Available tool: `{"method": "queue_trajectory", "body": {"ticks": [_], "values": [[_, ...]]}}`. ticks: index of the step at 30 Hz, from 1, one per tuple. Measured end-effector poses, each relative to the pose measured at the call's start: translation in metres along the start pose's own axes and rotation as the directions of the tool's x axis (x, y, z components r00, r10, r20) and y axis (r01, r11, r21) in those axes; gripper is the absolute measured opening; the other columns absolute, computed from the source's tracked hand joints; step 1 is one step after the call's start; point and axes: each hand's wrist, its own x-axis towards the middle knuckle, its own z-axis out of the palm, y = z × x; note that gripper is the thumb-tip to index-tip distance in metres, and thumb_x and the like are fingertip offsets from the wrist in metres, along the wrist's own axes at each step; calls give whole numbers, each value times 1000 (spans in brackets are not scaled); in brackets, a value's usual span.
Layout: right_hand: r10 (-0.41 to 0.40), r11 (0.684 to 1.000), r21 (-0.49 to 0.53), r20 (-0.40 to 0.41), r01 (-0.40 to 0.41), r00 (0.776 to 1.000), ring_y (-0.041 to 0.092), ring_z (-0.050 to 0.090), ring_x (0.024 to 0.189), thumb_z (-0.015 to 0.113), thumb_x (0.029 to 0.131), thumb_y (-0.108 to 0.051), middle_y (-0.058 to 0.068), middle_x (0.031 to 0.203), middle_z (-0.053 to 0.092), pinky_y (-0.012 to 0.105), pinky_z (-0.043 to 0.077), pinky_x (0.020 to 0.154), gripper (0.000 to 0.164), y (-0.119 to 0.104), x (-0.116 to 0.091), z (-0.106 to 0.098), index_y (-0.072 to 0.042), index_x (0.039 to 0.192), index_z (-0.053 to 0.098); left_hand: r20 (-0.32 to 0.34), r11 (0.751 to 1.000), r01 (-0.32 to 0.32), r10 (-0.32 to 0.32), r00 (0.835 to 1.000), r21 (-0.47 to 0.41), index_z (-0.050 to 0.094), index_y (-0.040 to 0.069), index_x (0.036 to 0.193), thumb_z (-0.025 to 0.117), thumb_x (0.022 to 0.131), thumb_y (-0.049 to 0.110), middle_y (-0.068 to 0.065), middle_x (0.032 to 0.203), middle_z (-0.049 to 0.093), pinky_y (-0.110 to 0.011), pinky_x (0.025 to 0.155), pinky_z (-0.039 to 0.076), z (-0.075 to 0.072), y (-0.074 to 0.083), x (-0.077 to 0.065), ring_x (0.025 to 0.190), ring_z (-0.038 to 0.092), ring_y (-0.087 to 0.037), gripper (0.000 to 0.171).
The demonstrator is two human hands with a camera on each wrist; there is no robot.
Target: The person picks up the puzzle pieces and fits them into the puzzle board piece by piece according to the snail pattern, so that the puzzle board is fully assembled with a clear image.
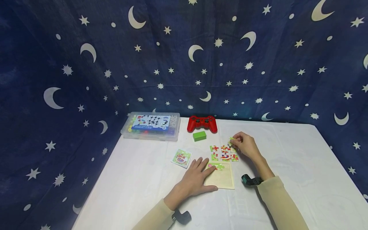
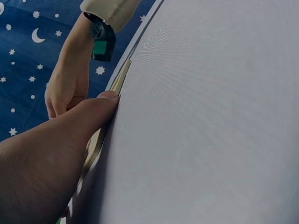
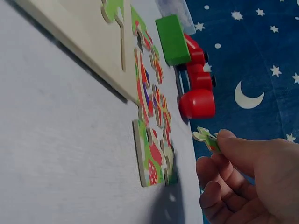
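My left hand (image 1: 195,179) lies over the left side of a shallow wooden puzzle tray (image 1: 222,182). Its fingers are spread, and the thumb (image 2: 105,100) rests along the tray's edge in the left wrist view. Green puzzle pieces (image 1: 220,166) sit at the tray's top, partly under the fingers. Beyond the tray, my right hand (image 1: 246,146) pinches a light green puzzle piece (image 3: 207,138) between thumb and fingers, held up off the table. Several loose red, green and purple puzzle pieces (image 1: 225,156) lie in rows just below that hand, behind the tray.
A square picture card or stack (image 1: 182,157) showing a colourful design lies left of the tray. Farther back are a green block (image 1: 199,136), a red game controller (image 1: 202,123) and a clear plastic box (image 1: 150,126) with a printed label. A starry curtain hangs behind the white table.
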Motion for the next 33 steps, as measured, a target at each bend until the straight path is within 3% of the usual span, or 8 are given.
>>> {"method": "queue_trajectory", "body": {"ticks": [13, 20, 33], "values": [[-74, 997, -27, 21, 74, 997, 16, 59, 67, 69, 94, -18, 7, 81, 69, 24, 46, 50, 20, -6, -25, 3, -3, 108, 66, -10, 1000, -3, 4, 1000, 14, 43, 31, 153, 47, 88, 78, -8, 163, 34, -51, 123, 31, -2, 0, 1, 150, 34, -34, 80], [-90, 996, 13, 69, 90, 994, 17, 63, 68, 65, 98, -16, 7, 81, 70, 23, 52, 53, 18, -9, -39, 7, -3, 109, 66, -8, 1000, -4, 4, 1000, 6, 43, 31, 153, 47, 88, 78, -8, 163, 34, -52, 123, 31, -2, 0, 1, 150, 34, -34, 80], [-146, 989, 15, 141, 145, 979, 12, 56, 62, 67, 96, -12, 5, 73, 65, 22, 47, 48, 14, -10, -59, 18, -4, 106, 68, 9, 1000, 7, -7, 1000, -7, 42, 31, 153, 45, 89, 78, -8, 164, 33, -51, 124, 30, 0, 1, 1, 150, 33, -34, 80]]}}
